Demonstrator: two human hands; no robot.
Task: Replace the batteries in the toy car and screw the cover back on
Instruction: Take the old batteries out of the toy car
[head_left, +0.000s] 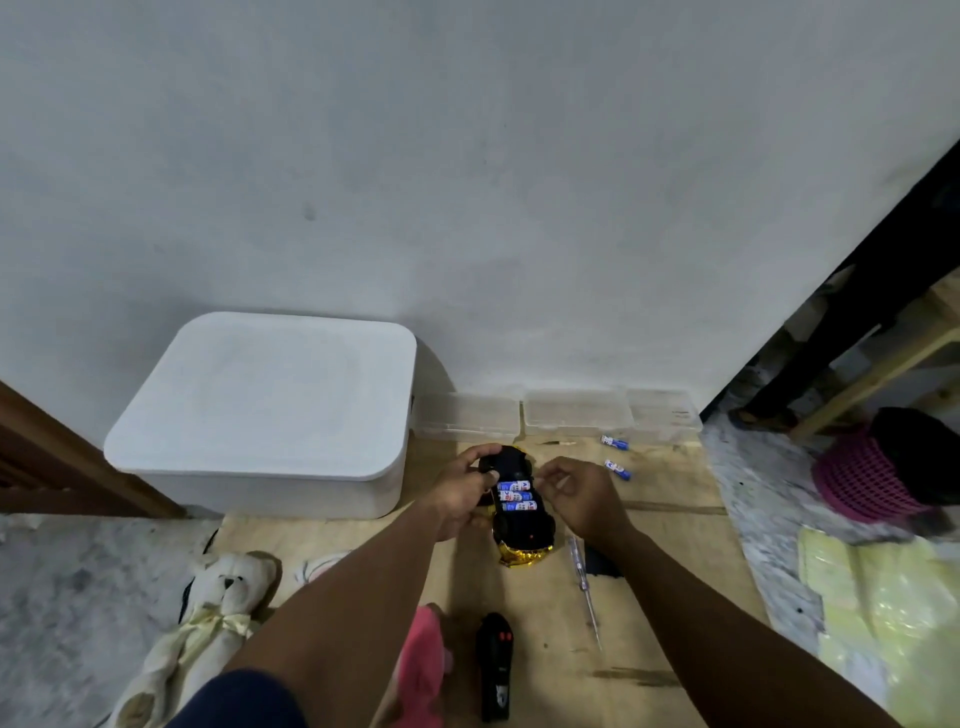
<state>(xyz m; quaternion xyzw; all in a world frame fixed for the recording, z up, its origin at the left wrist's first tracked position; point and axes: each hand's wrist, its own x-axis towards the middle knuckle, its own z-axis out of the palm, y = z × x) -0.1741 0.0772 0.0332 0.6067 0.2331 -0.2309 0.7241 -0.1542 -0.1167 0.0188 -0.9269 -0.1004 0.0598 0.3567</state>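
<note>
A gold toy car (521, 535) lies upside down on a wooden board, its black underside up. Three blue-and-white batteries (515, 496) sit in its open compartment. My left hand (464, 491) grips the car's left side. At the compartment's right edge is my right hand (582, 493), fingers curled; whether it pinches anything is unclear. Two loose batteries (616, 455) lie to the right. A screwdriver (586, 590) lies near my right forearm, beside a dark flat piece (601, 564) that may be the cover.
A big white lidded box (270, 410) stands at the left against the wall. Clear plastic boxes (561, 415) line the wall behind the car. A black remote (495, 665), a pink toy (421, 670) and a teddy bear (208, 618) lie near me. A pink basket (872, 478) sits right.
</note>
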